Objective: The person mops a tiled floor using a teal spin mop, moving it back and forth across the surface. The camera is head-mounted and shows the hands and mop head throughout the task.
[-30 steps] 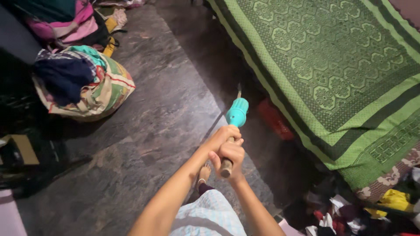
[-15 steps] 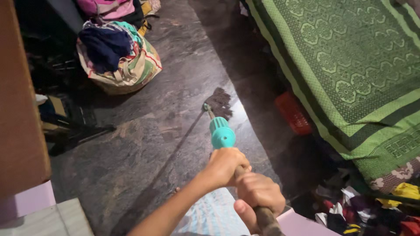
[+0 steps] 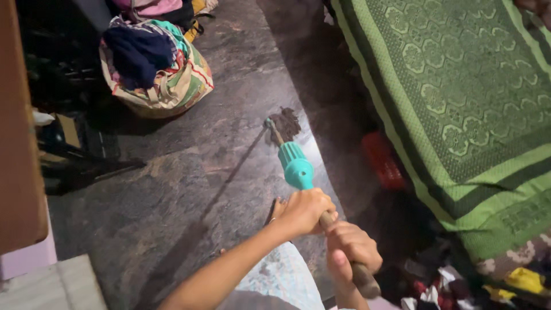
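Dim, warm light falls across my floor point(image 3: 189, 189), leaving a pale sheen by the mop point(image 3: 285, 133), whose thin shadow runs down-left. The left corner is nearly black; my hands look slightly soft.

The dark, marbled stone floor point(image 3: 172, 189) stretches out ahead of the hands. A brown mop head point(image 3: 285, 122) rests on it just beyond them. Farther off to their left sits a striped cloth bag point(image 3: 158, 74) stuffed with clothes; a red crate point(image 3: 383, 161) lies to their right.
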